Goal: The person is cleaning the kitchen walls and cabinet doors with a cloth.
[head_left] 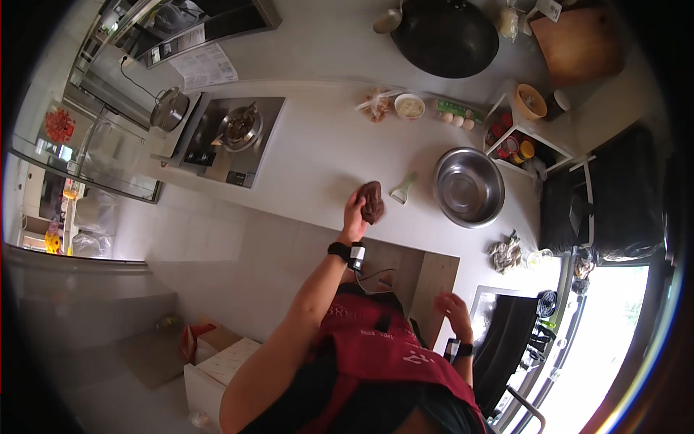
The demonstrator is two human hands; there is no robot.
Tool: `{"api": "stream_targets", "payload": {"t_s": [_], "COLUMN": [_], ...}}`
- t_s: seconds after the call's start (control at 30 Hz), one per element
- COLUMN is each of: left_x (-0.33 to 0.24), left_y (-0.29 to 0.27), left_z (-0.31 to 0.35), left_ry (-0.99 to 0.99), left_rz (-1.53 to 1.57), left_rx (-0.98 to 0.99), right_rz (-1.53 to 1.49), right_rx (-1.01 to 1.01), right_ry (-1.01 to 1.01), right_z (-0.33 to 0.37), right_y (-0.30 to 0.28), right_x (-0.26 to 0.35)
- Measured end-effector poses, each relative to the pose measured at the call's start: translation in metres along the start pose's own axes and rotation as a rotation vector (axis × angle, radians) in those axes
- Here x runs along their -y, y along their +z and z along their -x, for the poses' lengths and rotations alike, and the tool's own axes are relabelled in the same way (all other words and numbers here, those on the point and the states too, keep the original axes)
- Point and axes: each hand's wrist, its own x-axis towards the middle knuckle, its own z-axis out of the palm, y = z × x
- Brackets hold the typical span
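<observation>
Gripping what looks like a crumpled brown cloth [372, 203], the left hand [353, 218] reaches over the front edge of the pale desk [318, 163], its fingers closed around the near side; whether the cloth touches the desktop is hard to tell. The right hand [453, 307] hangs low near the person's right side, below the desk's front corner, blurred, so how far its fingers are spread cannot be told, and nothing shows in it. Just to the right of the cloth lies a pale green peeler [403, 189], apart from it, and beyond that stands a wide steel bowl [470, 189]. Along the back of the desk sit a tied plastic bag [377, 106], a small white bowl [410, 107] with pale food and a row of eggs [457, 121] next to a green pack. A white rack [538, 137] stands behind the steel bowl, with an orange bowl [531, 103] on top and jars inside. Nearer the right end lies a crumpled grey rag [504, 253]. At the left, a pan [241, 129] of dark food rests on the stove [217, 160], while a black wok [448, 40] and a wooden board [578, 45] are at the top.
</observation>
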Motion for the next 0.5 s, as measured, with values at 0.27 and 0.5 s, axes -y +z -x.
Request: {"api": "stream_targets", "payload": {"t_s": [0.27, 0.5], "left_x": [-0.114, -0.139], "left_y": [0.057, 0.026], "left_z": [0.048, 0.059], "left_ry": [-0.073, -0.459], "left_rz": [0.174, 0.075], "left_rx": [0.084, 0.217], "right_rz": [0.470, -0.116], "right_rx": [0.161, 0.061], "right_ry": [-0.414, -0.151], "right_z": [-0.069, -0.042], "right_y": [0.017, 0.119], "right_x": [-0.007, 0.031]}}
